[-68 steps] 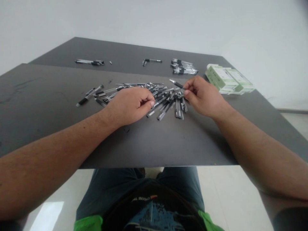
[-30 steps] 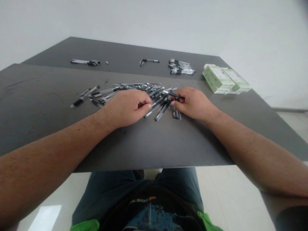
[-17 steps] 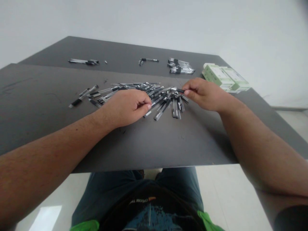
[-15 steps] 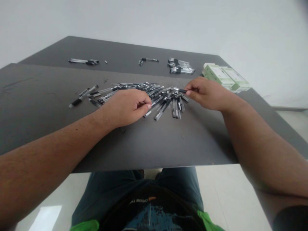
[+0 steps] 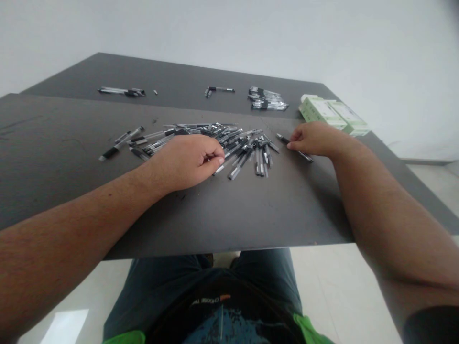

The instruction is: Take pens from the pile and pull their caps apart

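Note:
A heap of clear and black pen parts [image 5: 236,143] lies mid-table, with several pieces fanned out at its right. My left hand [image 5: 193,160] rests at the heap's near left side, thumb and forefinger pressed together; what they pinch, if anything, I cannot make out. Just right of the heap, my right hand [image 5: 310,138] grips a black pen [image 5: 305,156] between thumb and fingers, its ends showing on both sides. Part of the heap is hidden behind my left hand.
At the back lie a bundle of pens [image 5: 267,99], a single pen with small pieces [image 5: 221,89] and several more pens [image 5: 121,91]. Green-and-white boxes [image 5: 328,113] stand at the right. A pen [image 5: 122,143] lies left of the heap. The table's front edge [image 5: 229,252] is near my lap.
My right hand has moved right and slightly nearer, drawing the black pen out of the heap. My left hand has stayed almost where it was.

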The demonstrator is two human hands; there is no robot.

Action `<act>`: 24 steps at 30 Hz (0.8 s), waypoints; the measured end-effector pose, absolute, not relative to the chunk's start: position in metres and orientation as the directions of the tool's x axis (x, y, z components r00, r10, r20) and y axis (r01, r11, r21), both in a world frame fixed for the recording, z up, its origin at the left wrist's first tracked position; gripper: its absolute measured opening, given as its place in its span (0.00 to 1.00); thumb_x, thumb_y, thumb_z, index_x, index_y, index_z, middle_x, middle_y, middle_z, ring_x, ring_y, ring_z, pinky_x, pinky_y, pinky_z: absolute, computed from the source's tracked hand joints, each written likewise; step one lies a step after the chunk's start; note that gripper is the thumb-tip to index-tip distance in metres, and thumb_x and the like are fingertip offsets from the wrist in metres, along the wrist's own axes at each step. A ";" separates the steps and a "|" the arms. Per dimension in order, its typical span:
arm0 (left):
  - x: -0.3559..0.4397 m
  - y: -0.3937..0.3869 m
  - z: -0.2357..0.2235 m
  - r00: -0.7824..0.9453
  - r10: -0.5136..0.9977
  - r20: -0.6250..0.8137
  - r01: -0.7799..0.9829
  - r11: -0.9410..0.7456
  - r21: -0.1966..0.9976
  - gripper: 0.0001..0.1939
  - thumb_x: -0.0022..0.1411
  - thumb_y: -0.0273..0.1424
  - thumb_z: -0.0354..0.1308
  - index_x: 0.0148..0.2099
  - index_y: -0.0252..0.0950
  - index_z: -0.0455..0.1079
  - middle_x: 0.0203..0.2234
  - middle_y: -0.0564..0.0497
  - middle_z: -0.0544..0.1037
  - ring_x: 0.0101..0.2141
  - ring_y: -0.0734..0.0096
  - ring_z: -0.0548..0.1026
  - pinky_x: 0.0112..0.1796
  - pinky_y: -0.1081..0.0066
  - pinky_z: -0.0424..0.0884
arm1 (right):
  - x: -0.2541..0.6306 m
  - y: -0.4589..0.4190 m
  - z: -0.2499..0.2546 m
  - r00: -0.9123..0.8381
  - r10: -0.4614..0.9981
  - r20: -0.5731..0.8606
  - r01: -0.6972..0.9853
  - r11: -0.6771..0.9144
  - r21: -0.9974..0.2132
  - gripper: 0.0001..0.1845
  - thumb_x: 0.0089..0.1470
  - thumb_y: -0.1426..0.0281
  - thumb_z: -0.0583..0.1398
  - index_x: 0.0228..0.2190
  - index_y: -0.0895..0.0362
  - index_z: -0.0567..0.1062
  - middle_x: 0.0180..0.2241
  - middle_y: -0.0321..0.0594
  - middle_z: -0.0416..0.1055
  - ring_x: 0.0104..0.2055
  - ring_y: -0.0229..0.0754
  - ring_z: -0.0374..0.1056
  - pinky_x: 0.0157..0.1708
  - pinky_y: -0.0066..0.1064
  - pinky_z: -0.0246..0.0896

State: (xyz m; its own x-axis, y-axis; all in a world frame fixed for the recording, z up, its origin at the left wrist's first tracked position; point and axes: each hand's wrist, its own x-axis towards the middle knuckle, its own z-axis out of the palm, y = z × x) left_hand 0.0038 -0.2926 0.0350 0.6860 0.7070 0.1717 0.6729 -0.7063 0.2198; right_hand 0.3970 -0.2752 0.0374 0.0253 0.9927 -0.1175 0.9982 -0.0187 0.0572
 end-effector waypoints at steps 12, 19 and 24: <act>0.005 -0.294 0.037 0.694 0.699 0.173 0.666 -0.715 0.214 0.22 0.71 0.42 0.51 0.48 0.40 0.86 0.41 0.45 0.89 0.47 0.54 0.86 0.49 0.61 0.76 | 0.356 -0.301 0.045 -0.050 0.977 0.209 0.982 0.087 -0.169 0.16 0.63 0.61 0.67 0.48 0.54 0.87 0.42 0.49 0.87 0.42 0.55 0.80 0.46 0.45 0.73; 0.005 -0.294 0.037 0.705 0.689 0.167 0.659 -0.724 0.204 0.22 0.72 0.42 0.50 0.48 0.41 0.86 0.41 0.45 0.89 0.47 0.53 0.85 0.50 0.61 0.75 | 0.307 -0.319 0.022 -0.423 0.861 0.281 0.852 0.484 -0.199 0.24 0.60 0.59 0.70 0.55 0.55 0.85 0.49 0.50 0.86 0.53 0.64 0.79 0.61 0.54 0.68; 0.004 -0.293 0.036 0.712 0.679 0.181 0.646 -0.734 0.209 0.21 0.72 0.41 0.51 0.49 0.41 0.85 0.41 0.46 0.89 0.47 0.55 0.85 0.49 0.62 0.75 | 0.298 -0.321 0.016 -0.463 0.845 0.267 0.850 0.509 -0.135 0.24 0.62 0.59 0.69 0.55 0.57 0.83 0.51 0.55 0.85 0.57 0.67 0.77 0.64 0.56 0.64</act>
